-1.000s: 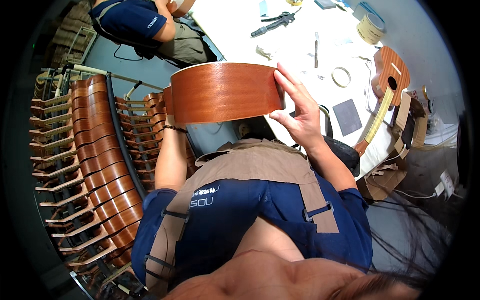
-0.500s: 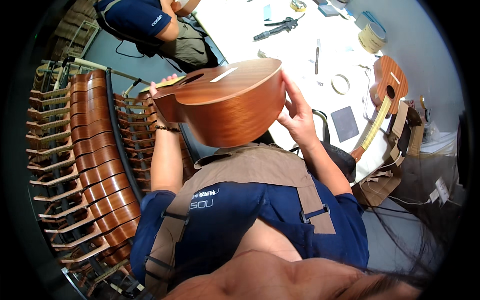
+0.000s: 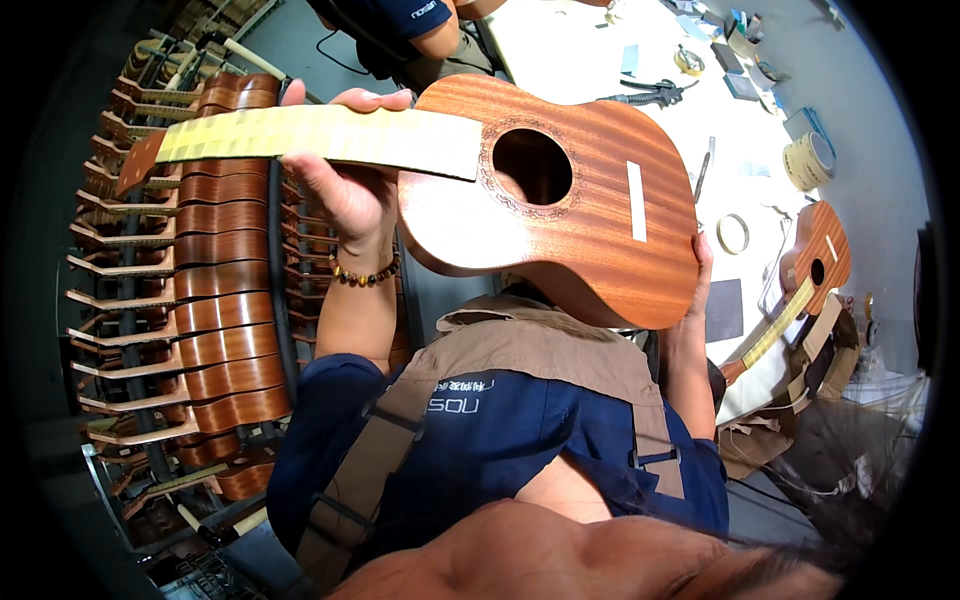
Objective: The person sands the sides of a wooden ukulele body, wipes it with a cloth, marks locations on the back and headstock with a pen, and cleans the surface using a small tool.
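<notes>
two hands [image 3: 345,190], one ukulele [image 3: 570,200]

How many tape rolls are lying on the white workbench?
3, maybe more hidden: a thin ring beside the far ukulele, a wide beige roll at the right edge, a small one farther back.

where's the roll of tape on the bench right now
In the head view, the roll of tape sits at the upper right on the white bench, above the second ukulele.
</notes>
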